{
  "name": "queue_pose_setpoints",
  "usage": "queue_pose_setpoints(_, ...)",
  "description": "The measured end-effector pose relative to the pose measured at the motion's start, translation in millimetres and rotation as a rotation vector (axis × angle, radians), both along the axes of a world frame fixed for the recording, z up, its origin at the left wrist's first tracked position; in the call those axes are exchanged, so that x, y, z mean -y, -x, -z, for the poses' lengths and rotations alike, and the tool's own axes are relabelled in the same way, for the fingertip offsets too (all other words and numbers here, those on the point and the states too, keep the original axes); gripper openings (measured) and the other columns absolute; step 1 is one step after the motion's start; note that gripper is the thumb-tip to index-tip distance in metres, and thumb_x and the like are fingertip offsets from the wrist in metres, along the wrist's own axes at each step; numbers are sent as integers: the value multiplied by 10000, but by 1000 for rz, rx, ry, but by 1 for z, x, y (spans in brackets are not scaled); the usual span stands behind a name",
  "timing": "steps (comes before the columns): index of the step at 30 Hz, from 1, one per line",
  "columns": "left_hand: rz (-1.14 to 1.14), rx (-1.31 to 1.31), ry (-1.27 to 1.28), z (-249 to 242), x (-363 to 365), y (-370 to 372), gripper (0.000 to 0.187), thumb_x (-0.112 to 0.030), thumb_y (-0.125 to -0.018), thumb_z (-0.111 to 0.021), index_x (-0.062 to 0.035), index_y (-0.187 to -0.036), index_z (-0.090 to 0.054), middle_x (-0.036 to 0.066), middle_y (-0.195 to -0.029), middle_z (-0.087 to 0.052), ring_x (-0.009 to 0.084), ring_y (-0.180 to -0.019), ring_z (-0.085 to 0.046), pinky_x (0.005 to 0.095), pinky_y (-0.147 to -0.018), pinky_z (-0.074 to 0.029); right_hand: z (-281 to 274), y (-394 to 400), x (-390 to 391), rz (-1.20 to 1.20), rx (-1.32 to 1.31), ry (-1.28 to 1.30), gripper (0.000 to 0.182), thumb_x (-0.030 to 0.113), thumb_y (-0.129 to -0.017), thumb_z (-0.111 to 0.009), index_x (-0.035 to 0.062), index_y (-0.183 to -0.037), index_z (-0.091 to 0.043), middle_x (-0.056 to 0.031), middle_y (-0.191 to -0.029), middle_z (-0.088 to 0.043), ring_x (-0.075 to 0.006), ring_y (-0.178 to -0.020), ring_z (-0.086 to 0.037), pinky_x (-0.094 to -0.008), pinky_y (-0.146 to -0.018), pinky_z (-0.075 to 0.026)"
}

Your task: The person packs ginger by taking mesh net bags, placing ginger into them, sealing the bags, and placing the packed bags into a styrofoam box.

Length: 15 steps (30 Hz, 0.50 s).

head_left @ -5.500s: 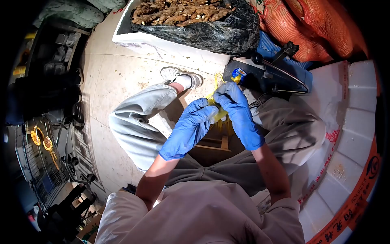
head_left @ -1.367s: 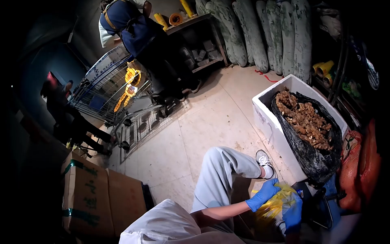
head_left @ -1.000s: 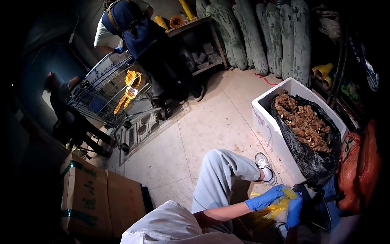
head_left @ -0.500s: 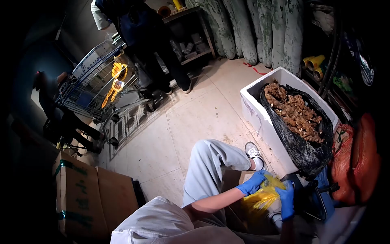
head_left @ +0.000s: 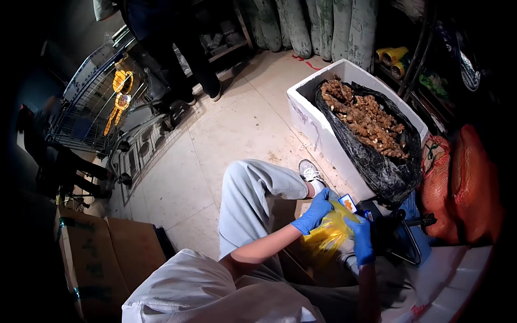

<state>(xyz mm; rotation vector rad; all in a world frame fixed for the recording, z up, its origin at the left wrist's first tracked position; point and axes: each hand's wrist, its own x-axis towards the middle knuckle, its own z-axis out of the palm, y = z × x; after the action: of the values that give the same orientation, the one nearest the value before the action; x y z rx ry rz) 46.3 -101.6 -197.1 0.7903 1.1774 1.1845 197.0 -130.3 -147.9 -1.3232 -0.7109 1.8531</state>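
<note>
Both my hands wear blue gloves and grip a thin yellow plastic bag [head_left: 325,234] low between my knees. My left hand [head_left: 316,212] pinches its upper left edge, fingers closed. On the other side my right hand [head_left: 362,239] is closed on the bag's right edge. The bag hangs crumpled below them, and its contents cannot be made out. Just beyond the bag's top shows a small white card with an orange mark [head_left: 347,202]. A dark device with a black frame [head_left: 401,237] stands right of my right hand.
Ginger [head_left: 366,121] fills a black bag [head_left: 377,175] in a white foam box [head_left: 328,137]. Red mesh sacks [head_left: 435,188] stand at right, cardboard boxes [head_left: 102,253] at left. A person [head_left: 161,37] stands by a shopping cart [head_left: 91,110]. Winter melons [head_left: 318,27] line the back.
The view has shifted, so the surroundings sit further left and higher. The white card with the orange mark now shows beyond the bag. Both hands keep hold of the yellow bag.
</note>
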Motion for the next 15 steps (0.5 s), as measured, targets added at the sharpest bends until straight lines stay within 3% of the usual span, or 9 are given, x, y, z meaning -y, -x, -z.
queue_pose_setpoints(2, 240, 303, 238, -30, 7, 8, 212, 96, -675, -459, -10, -853, -506, 19, -723, -501, 99, -609, -462, 200, -561, -403, 35, -15, -5, -115, 413, -243, 205, 51, -722, -524, 8, -920, -555, -5, -729, -537, -106, -678, -510, -205, -568, -409)
queue_pose_setpoints(4, 369, 240, 213, -44, 18, 10, 173, 60, -728, -493, -28, -875, -520, -3, -727, -513, 78, -606, -473, 186, -546, -404, 62, -20, -7, 71, 304, -335, 193, 52, -725, -509, 5, -899, -579, -59, -785, -567, -103, -755, -540, -231, -638, -436)
queue_pose_setpoints(6, 349, 343, 285, -66, 23, 7, 124, -13, -751, -552, -41, -870, -528, -20, -731, -523, 72, -626, -487, 191, -570, -411, 48, -14, 6, 284, -16, -92, 195, 29, -720, -490, 10, -896, -570, -60, -822, -566, -124, -756, -539, -239, -650, -437)
queue_pose_setpoints(7, 363, 246, 283, -62, 23, 6, 124, -31, -752, -568, -41, -868, -528, -21, -732, -528, 68, -636, -489, 192, -581, -409, 53, -13, 10, 261, -72, -274, 212, 38, -729, -487, 9, -927, -558, -59, -842, -563, -131, -755, -538, -244, -656, -438)
queue_pose_setpoints(9, 346, 9, 225, -50, 23, 2, 129, -55, -753, -587, -46, -867, -529, -22, -739, -535, 60, -655, -488, 190, -612, -404, 40, -16, 13, 23, 182, -590, 245, 39, -744, -483, 4, -982, -527, -59, -875, -558, -142, -756, -540, -247, -669, -441)
queue_pose_setpoints(10, 313, -133, 172, -42, 24, 1, 130, -60, -753, -591, -50, -867, -530, -24, -744, -537, 55, -664, -484, 187, -631, -400, 45, -18, 16, -7, 194, -542, 237, 28, -747, -488, 3, -979, -527, -61, -877, -561, -149, -759, -543, -248, -676, -443)
queue_pose_setpoints(12, 315, -178, 123, -39, 24, -4, 133, -72, -752, -600, -58, -863, -528, -28, -760, -533, 49, -687, -472, 179, -656, -390, 53, -24, 23, -69, 219, -447, 222, 7, -754, -496, 2, -974, -526, -66, -880, -567, -161, -764, -550, -251, -689, -447)
queue_pose_setpoints(14, 224, 134, 149, -53, 25, -8, 97, -76, -760, -594, -61, -815, -515, -22, -745, -504, 41, -663, -436, 182, -581, -385, 59, -36, 19, 222, -1082, 177, 293, -66, -735, -493, 21, -1015, -502, -77, -923, -557, -158, -819, -541, -251, -704, -451)
queue_pose_setpoints(15, 213, 346, 185, -52, 28, -6, 156, -64, -812, -512, -43, -967, -503, 19, -869, -534, 69, -769, -487, 194, -660, -422, 53, -34, 24, 211, -528, -126, 306, -37, -755, -480, 34, -1053, -479, -84, -966, -541, -157, -854, -532, -257, -724, -450)
